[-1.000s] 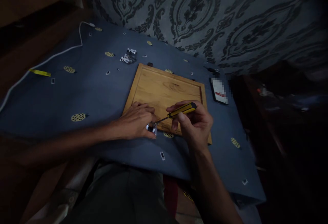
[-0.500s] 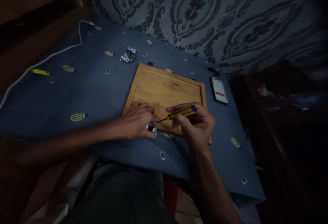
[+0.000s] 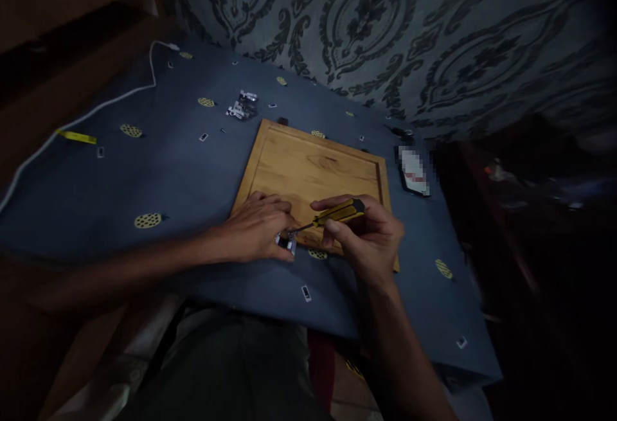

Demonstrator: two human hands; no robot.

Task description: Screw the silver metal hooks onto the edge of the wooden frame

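A wooden cabinet door [image 3: 308,161] with a raised frame lies on the cloth-covered table. At its near left edge sits a small silver hinge [image 3: 291,245], partly hidden by my left hand [image 3: 260,225]. The fingers of that hand rest on the door's corner while the thumb presses the hinge from the near side. My right hand [image 3: 371,238] holds a yellow and black screwdriver [image 3: 337,214] between thumb and fingers. The screwdriver slants down to the left, its tip at the hinge. Any screw under the tip is too small to make out.
More silver hinges [image 3: 242,106] lie beyond the door's far left corner. A phone [image 3: 412,171] is to the right of the door. A white cable [image 3: 106,99] and a yellow strip [image 3: 77,137] lie on the left. A patterned wall [image 3: 366,22] borders the table's far side.
The screwdriver's handle has turned and shifted slightly in my right hand. My left hand stays in place on the hinge and door.
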